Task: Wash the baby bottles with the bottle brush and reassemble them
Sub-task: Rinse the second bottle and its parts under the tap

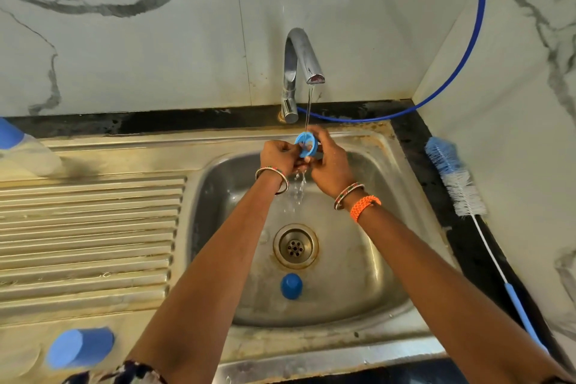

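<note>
The bottle (21,150) is cut off at the left edge; fingers (288,150) hide part of the blue ring (306,144).

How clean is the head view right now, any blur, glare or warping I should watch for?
Head view: even light, centre sharp on the blue ring held by the left hand and right hand; wide-angle bending at the edges, where the bottle brush and blue cap look soft; mild sheen on the faucet.
</note>
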The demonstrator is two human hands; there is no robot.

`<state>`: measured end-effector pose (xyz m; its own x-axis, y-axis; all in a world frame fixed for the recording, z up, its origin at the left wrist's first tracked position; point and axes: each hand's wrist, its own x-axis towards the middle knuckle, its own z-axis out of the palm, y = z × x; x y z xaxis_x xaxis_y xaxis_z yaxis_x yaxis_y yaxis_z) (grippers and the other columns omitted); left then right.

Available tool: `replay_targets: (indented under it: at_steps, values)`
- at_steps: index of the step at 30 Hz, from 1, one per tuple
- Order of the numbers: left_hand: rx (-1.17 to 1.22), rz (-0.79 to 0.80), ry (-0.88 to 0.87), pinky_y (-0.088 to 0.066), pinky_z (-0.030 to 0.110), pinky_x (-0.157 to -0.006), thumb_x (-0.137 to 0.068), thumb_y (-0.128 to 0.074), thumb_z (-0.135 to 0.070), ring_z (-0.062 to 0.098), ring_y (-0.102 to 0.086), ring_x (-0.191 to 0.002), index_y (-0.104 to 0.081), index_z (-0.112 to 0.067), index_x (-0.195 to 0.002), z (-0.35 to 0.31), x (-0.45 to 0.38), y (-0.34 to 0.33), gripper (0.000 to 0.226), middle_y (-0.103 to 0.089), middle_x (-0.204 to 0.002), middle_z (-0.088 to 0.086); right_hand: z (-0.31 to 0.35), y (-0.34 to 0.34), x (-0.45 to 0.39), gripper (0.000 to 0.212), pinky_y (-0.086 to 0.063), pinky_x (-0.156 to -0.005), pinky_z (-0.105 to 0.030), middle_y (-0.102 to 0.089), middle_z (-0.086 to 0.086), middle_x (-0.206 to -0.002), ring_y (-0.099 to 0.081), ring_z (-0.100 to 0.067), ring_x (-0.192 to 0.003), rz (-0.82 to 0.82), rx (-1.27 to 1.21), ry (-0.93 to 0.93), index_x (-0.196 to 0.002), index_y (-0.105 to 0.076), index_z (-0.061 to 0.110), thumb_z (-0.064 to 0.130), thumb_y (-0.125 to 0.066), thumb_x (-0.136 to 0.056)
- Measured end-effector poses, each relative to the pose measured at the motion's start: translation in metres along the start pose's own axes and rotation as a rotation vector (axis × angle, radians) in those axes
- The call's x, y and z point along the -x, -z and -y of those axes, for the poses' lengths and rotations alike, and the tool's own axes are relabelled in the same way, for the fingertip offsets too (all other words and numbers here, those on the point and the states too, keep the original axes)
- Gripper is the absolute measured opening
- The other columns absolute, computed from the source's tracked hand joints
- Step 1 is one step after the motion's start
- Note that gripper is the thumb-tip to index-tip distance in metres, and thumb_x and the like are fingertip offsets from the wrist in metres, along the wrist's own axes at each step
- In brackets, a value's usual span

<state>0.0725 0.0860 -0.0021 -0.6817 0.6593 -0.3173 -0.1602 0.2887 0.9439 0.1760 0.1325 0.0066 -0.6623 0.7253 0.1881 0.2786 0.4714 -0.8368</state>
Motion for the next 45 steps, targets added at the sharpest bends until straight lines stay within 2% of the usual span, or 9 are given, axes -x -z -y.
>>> replay_targets:
  at_steps: [8,14,18,22,28,32,35,40,45]
  values:
    - [-0.213,0.106,-0.096,-0.035,0.017,-0.032,-0.102,-0.039,-0.031,0.010,-0.046,-0.027,-0.053,-0.005,-0.059,0.002,0.018,-0.005,0.052,-0.054,-0.048,0.009,0.003,0.002,-0.025,0.018,-0.050,-0.077,-0.015,-0.064,-0.010,-0.109,-0.058,-0.014,-0.096,0.044,-0.291,-0.178,-0.104,-0.064,0.005,0.004,-0.049,-0.095]
    - [-0.607,-0.144,-0.140,-0.051,0.033,-0.064,-0.090,-0.042,-0.061,0.024,-0.064,-0.062,-0.064,-0.013,-0.059,0.008,0.009,0.007,0.062,-0.067,-0.064,0.010,0.007,0.001,-0.027,0.028,-0.057,-0.069,-0.031,-0.058,-0.014,-0.108,-0.060,-0.027,-0.096,0.117,-0.490,-0.481,-0.118,-0.058,0.000,-0.006,-0.044,-0.094]
    - [-0.254,-0.138,-0.170,-0.042,0.022,-0.048,-0.098,-0.037,-0.047,0.009,-0.051,-0.043,-0.057,-0.013,-0.056,0.010,0.005,0.023,0.058,-0.057,-0.051,0.003,0.009,-0.004,-0.032,0.035,-0.058,-0.055,-0.028,-0.051,-0.029,-0.121,-0.058,-0.044,-0.103,-0.156,-0.853,-0.695,-0.118,-0.051,-0.008,-0.019,-0.037,-0.087]
    - [-0.219,-0.189,-0.161,-0.048,0.030,-0.057,-0.102,-0.036,-0.032,0.018,-0.054,-0.055,-0.058,-0.013,-0.069,0.022,-0.005,0.037,0.043,-0.060,-0.064,0.007,0.018,-0.011,-0.020,0.041,-0.055,-0.080,-0.034,-0.047,-0.034,-0.130,-0.052,-0.047,-0.117,0.077,-0.976,-0.829,-0.132,-0.040,-0.008,-0.017,-0.034,-0.092]
    - [-0.119,-0.199,-0.132,-0.054,0.039,-0.074,-0.097,-0.045,-0.016,0.023,-0.060,-0.076,-0.059,-0.010,-0.089,0.035,-0.006,0.042,0.018,-0.063,-0.083,0.010,0.014,-0.016,-0.019,0.039,-0.053,-0.082,-0.036,-0.047,-0.032,-0.132,-0.052,-0.045,-0.118,0.080,-0.948,-0.871,-0.131,-0.040,-0.009,-0.015,-0.033,-0.093]
    - [-0.199,0.046,-0.393,-0.050,0.017,-0.085,-0.088,-0.057,0.000,0.016,-0.060,-0.098,-0.061,-0.010,-0.112,0.037,0.002,0.041,0.027,-0.063,-0.105,0.004,0.016,-0.013,-0.018,0.026,-0.057,-0.065,-0.032,-0.059,-0.022,-0.105,-0.059,-0.033,-0.102,0.180,-0.939,-0.902,-0.108,-0.052,-0.004,-0.013,-0.033,-0.093]
    - [-0.389,0.178,-0.499,-0.042,0.024,-0.099,-0.087,-0.065,-0.015,0.013,-0.056,-0.111,-0.068,-0.011,-0.110,0.037,0.000,0.038,0.024,-0.064,-0.119,0.003,0.011,-0.008,-0.020,0.033,-0.057,-0.064,-0.028,-0.059,-0.016,-0.095,-0.058,-0.024,-0.085,0.225,-1.026,-0.861,-0.101,-0.055,0.000,-0.013,-0.028,-0.089]
    - [-0.275,0.166,-0.361,-0.051,0.026,-0.085,-0.090,-0.061,-0.012,0.012,-0.062,-0.091,-0.068,-0.007,-0.112,0.044,-0.003,0.036,0.023,-0.068,-0.096,0.000,0.004,0.000,-0.022,0.031,-0.057,-0.073,-0.035,-0.060,-0.017,-0.099,-0.061,-0.025,-0.088,0.255,-0.945,-0.747,-0.121,-0.052,-0.001,-0.009,-0.045,-0.092]
    - [-0.091,0.144,-0.297,-0.055,0.039,-0.079,-0.092,-0.058,-0.010,0.020,-0.064,-0.082,-0.067,-0.013,-0.103,0.035,-0.002,0.029,0.014,-0.068,-0.085,0.000,0.001,-0.003,-0.022,0.021,-0.052,-0.066,-0.023,-0.063,-0.008,-0.083,-0.059,-0.014,-0.073,0.138,-0.783,-0.740,-0.090,-0.061,0.011,0.032,-0.059,-0.091]
